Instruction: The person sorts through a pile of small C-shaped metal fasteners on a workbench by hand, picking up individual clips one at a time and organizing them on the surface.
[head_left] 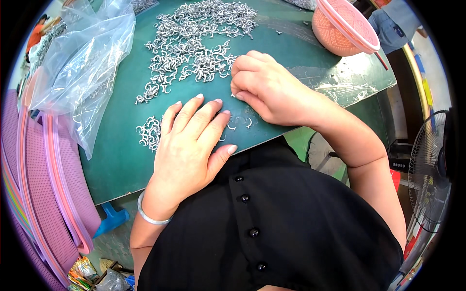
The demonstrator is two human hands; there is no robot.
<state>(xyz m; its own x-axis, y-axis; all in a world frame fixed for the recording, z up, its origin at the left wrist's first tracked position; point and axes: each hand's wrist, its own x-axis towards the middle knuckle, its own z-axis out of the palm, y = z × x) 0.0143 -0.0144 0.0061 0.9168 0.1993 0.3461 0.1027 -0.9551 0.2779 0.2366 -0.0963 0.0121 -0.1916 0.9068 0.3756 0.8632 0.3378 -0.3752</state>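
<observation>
My left hand (191, 138) lies palm down on the green table (272, 29), its fingers stretched out toward the far side. Beside its wrist side is a small heap of curved silvery metal pieces (149, 132), partly covered by the hand. A few single curved pieces (249, 123) lie near its fingertips, to the right. My right hand (272, 92) is closed, thumb and fingers pressed together at the table; what they pinch, if anything, is too small to make out. Beyond both hands spreads a large pile of the same curved pieces (194, 43).
A clear plastic bag (92, 63) lies at the table's left edge, above stacked purple baskets (63, 179). A pink basket (340, 29) stands at the far right corner. A black fan (427, 169) is at the right. Other people (395, 26) show in the background.
</observation>
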